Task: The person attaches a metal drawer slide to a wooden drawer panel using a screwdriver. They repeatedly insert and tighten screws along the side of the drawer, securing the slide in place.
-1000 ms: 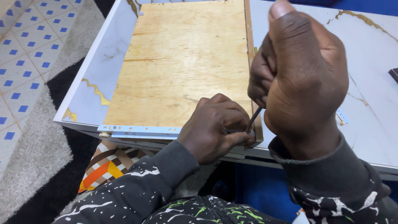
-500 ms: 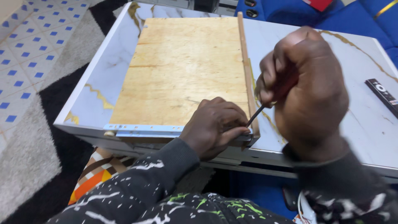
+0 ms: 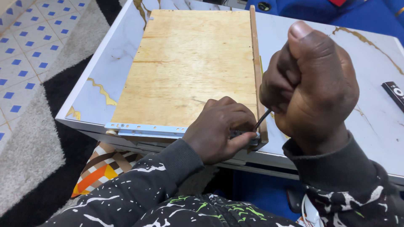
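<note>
A plywood panel (image 3: 189,71) with a thin wooden strip (image 3: 255,63) along its right edge lies on a white marble-look table (image 3: 101,80). A pale metal rail (image 3: 143,128) runs along the panel's near edge. My left hand (image 3: 219,128) presses down on the panel's near right corner, fingers pinching the rail end. My right hand (image 3: 311,84) is fisted around a screwdriver, whose dark shaft (image 3: 261,120) slants down to that corner beside my left fingers. The handle is hidden in my fist and the tip behind my fingers.
A black remote control (image 3: 394,93) lies at the table's right edge. A blue seat (image 3: 336,12) is beyond the table. On the floor are a tiled area with blue squares (image 3: 25,46), a grey and black rug (image 3: 38,147) and an orange patterned cushion (image 3: 99,170).
The view has shifted so the panel sits lower and farther left. My right fist has tilted upright over the corner. My left hand has stayed on the corner.
</note>
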